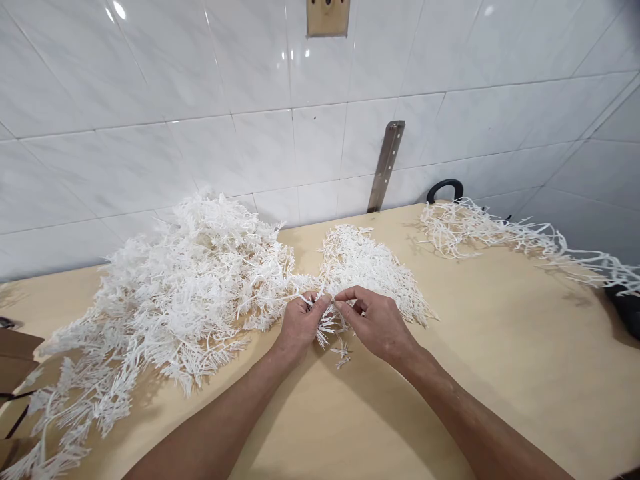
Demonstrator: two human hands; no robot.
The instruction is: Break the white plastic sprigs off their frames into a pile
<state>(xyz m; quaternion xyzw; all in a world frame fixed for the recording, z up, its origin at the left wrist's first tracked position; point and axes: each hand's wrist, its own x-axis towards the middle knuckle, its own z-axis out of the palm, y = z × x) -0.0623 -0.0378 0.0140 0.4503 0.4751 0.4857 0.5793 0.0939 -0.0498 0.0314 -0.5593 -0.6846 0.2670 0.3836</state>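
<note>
My left hand (pixel 303 323) is closed around a white branching plastic sprig (pixel 326 328), whose fine bristle-like ends fan out below the thumb. Close beside it, my right hand (pixel 373 318) pinches with thumb and forefinger at the sprig's upper part; what lies between those fingertips is too small to make out. To the left spreads a large tangled heap of white sprigs (pixel 200 280). Just behind my hands is a pile of short loose white pieces (pixel 367 267). A few small white bits (pixel 343 353) lie on the table below my fingers.
Thin bare white stems (pixel 460 227) stretch along the light wooden table (pixel 505 347) at the right, near a black curved handle (pixel 445 188). A metal strip (pixel 387 167) leans on the tiled wall. A brown cardboard box (pixel 17 360) stands at the left edge, a black object (pixel 625 310) at the right.
</note>
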